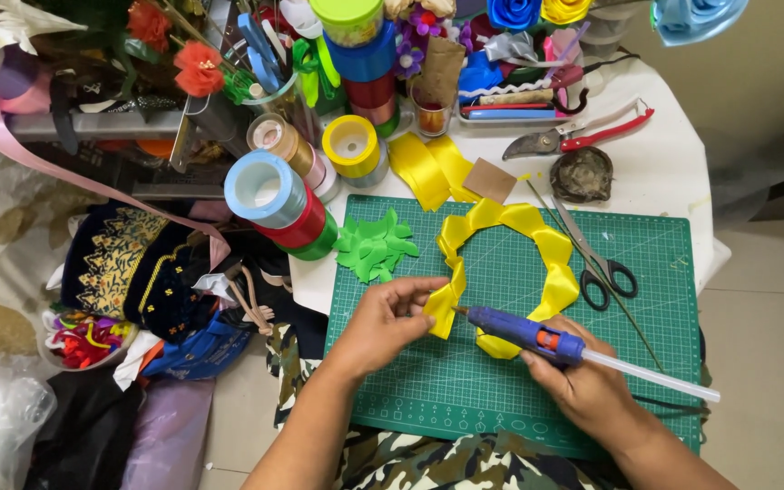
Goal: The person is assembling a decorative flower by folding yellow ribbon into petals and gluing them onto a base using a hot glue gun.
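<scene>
A ring of folded yellow ribbon petals (537,245) lies on the green cutting mat (501,390). My left hand (392,318) pinches the lower left petal of that ring between its fingertips. In my right hand (583,381) is a blue glue gun (524,333) with a clear glue stick jutting from its back. Its nozzle points left and nearly touches the pinched petal.
Black-handled scissors (596,263) and a thin stem lie on the mat's right side. A pile of green cut leaves (374,245) sits at its top left. Ribbon spools (283,195), red-handled pruners (583,136) and craft clutter crowd the table behind. Fabric heaps lie left.
</scene>
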